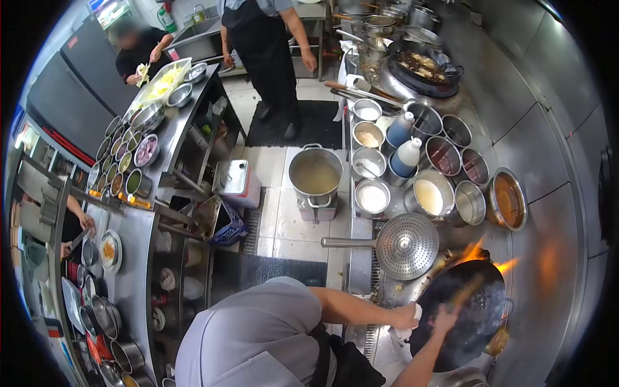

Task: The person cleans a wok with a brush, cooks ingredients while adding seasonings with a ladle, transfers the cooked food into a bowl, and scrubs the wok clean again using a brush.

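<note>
My left hand (405, 316) is closed around a folded white cloth (418, 312) at the near rim of a large black wok (480, 322). The wok sits over the burner, with flames (476, 250) rising at its far-left edge and steam or smoke inside. My right hand (445, 320) is over the wok, its fingers wrapped round a long, tan, motion-blurred tool (465, 291), whose kind I cannot make out. A perforated metal strainer (407, 246) lies just left of the wok, its handle pointing toward the aisle.
Metal pots of sauces and powders, with squeeze bottles (406, 157), line the stove side. Another wok (422, 69) holds frying food at the back. A large stockpot (316, 171) stands in the aisle. One person (261, 51) stands beyond; another (138, 51) works at the left counter.
</note>
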Motion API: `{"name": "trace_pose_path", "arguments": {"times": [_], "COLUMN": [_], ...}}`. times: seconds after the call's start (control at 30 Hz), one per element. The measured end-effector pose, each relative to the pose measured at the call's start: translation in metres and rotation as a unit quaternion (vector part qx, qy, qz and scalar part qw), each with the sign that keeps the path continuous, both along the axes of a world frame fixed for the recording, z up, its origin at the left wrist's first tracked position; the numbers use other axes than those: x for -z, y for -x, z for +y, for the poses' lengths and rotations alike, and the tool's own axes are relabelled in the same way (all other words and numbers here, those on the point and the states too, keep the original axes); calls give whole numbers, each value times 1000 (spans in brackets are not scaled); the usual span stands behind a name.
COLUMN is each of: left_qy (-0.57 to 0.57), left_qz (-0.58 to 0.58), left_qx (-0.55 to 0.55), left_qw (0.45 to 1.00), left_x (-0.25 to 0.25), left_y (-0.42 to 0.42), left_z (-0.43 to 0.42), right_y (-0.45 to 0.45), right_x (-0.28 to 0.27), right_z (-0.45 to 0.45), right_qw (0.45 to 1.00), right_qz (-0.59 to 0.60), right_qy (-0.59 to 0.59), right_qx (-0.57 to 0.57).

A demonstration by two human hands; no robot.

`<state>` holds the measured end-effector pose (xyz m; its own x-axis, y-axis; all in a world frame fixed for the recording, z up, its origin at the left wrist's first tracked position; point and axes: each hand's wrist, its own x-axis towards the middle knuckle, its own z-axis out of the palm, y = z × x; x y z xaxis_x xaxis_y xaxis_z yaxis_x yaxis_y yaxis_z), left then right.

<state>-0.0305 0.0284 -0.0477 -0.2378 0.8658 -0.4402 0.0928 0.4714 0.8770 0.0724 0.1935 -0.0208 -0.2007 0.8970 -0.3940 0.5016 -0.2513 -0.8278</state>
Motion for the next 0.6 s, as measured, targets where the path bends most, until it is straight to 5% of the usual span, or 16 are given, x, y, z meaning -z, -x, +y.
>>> {"name": "trace_pose_path", "arguments": {"times": [0.03,0.1,0.17,0.23,0.3,0.37,0.6], "left_qy": [1,0,0,-6,-48,-61,-35], "left_qz": [-2,-16,-23,-19,-1,31,108], "left_qx": [3,-11,-14,-22,-73,-76,12], "left_qw": [1000,1000,1000,1000,996,995,993], "left_x": [-4,0,-4,-13,-4,-27,46], "left_y": [2,6,13,33,53,100,179], "left_z": [0,1,-4,-14,-27,-69,-138], "right_y": [15,-30,-109,-186,-188,-158,-32], "right_x": [-28,-82,-122,-140,-152,-143,-83], "right_z": [-32,-45,-21,-6,-2,-8,-105], "right_qw": [998,956,911,927,938,950,967], "right_qz": [-5,132,-31,-229,-286,-275,-173], "right_qy": [-7,179,313,216,107,10,-66], "right_qx": [-65,-194,-265,-206,-162,-146,-172]}}
